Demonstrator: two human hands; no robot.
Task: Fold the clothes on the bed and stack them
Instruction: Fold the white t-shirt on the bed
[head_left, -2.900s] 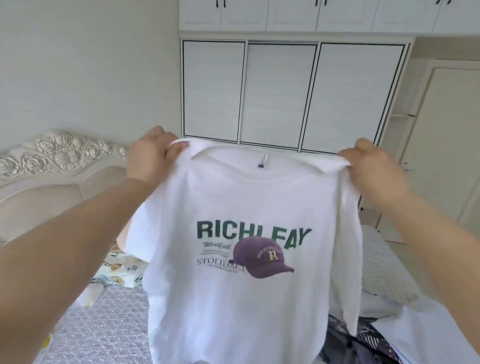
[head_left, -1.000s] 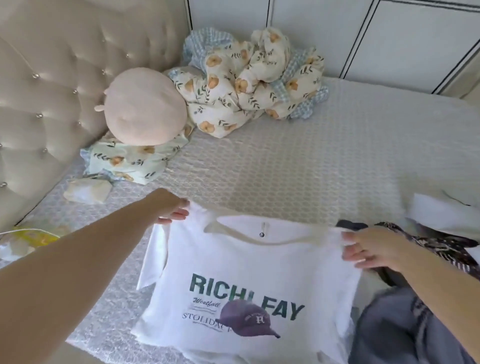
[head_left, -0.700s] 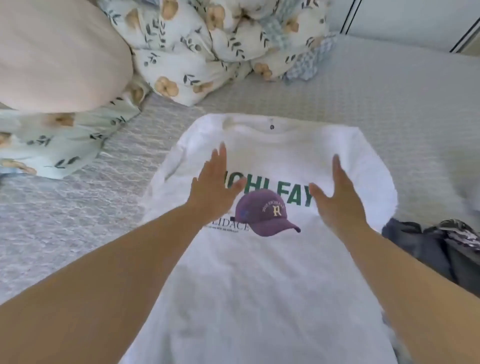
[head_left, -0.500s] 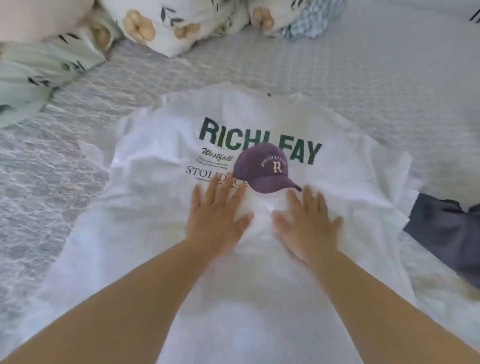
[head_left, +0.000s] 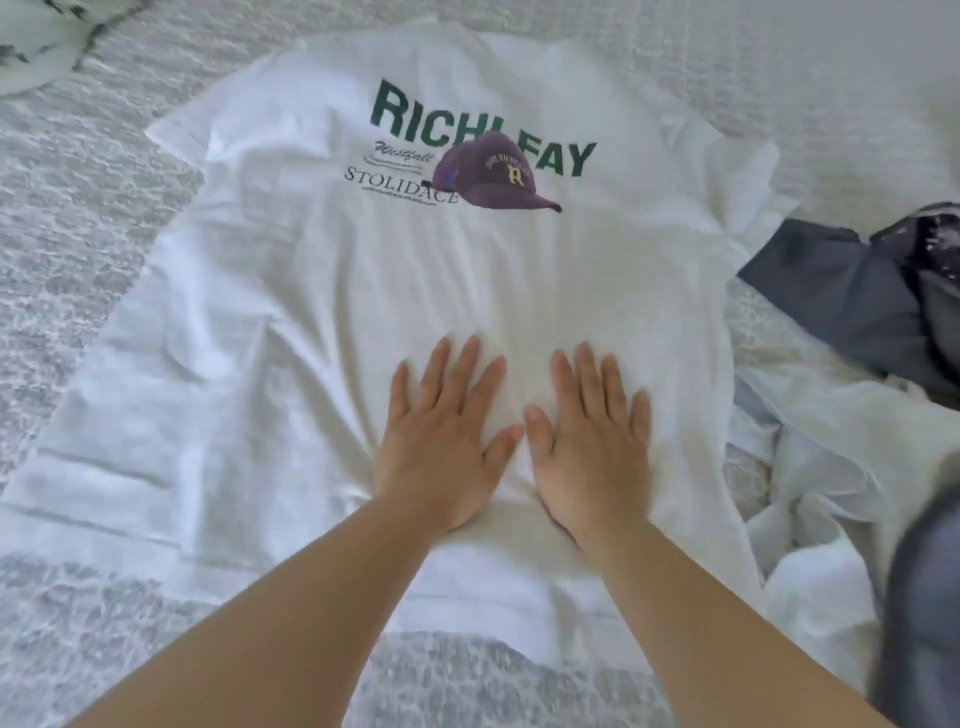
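White printed cotton T-shirt (head_left: 322, 322) lies flat on grey textured bedspread (head_left: 67, 218); left hand (head_left: 441, 441) and right hand (head_left: 592, 447) press it, fingers spread.

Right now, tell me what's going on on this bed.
A person is laying out a white T-shirt print side up on the bed. The left hand and right hand press flat on its lower middle, side by side, fingers straight. The shirt is spread out and not yet folded. To the right lie a dark garment and crumpled white cloth, unfolded. No stack shows.
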